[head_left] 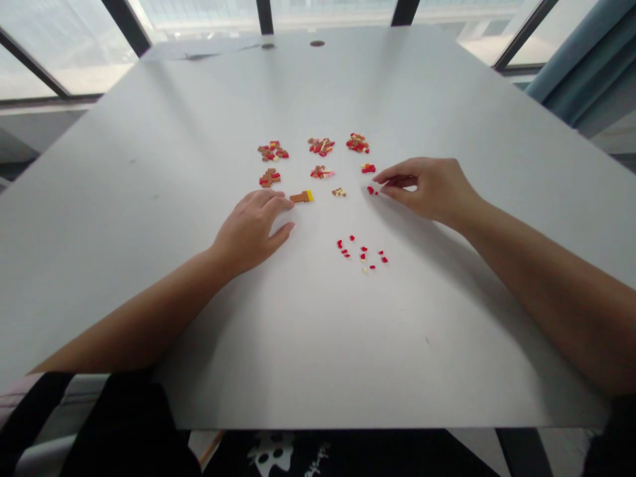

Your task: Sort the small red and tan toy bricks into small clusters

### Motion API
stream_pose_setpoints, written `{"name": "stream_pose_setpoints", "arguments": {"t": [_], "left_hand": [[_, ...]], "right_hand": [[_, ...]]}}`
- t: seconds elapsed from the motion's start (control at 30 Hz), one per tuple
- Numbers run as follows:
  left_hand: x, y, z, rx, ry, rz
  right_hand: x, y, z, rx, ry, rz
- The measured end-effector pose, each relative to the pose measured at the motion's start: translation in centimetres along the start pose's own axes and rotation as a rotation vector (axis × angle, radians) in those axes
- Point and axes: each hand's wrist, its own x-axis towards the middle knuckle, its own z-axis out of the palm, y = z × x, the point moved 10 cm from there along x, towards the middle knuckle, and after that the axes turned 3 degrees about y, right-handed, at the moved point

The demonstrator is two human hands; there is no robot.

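Observation:
My left hand (258,225) lies on the white table, thumb and fingers apart. Its fingertips are at the left end of a flat brown brick piece with a yellow end (301,197). My right hand (432,189) hovers low over a small cluster of tiny red bricks (371,190), with a narrow gap between thumb and forefinger and nothing visible in it. Just above those fingertips sits a small heap of red and orange bricks (368,168). Between the hands is a little group of tan and brown bits (338,193). Nearer to me, several loose red pieces (363,256) are scattered.
Sorted piles of brown and red bricks form rows farther back: left pile (273,152), middle pile (320,146) and right pile (358,143). Two smaller heaps, brown (269,177) and mixed (321,172), stand before them. The table's front edge (348,428) is close to me.

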Motion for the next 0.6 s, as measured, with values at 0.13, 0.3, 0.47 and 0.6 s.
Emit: {"name": "stream_pose_setpoints", "arguments": {"t": [0.13,0.3,0.47,0.6], "left_hand": [[0.0,-0.1,0.0,-0.025,-0.012,-0.019],[0.0,0.0,0.0,0.005,-0.013,-0.011],[0.0,0.1,0.0,0.015,-0.005,0.002],[0.0,0.0,0.1,0.014,-0.009,0.002]], "right_hand": [[0.1,0.4,0.6,0.026,-0.015,0.026],[0.1,0.1,1.1,0.039,0.036,-0.016],[0.0,-0.6,0.4,0.001,0.043,-0.024],[-0.2,-1.2,0.1,-0.033,0.007,-0.053]]}}
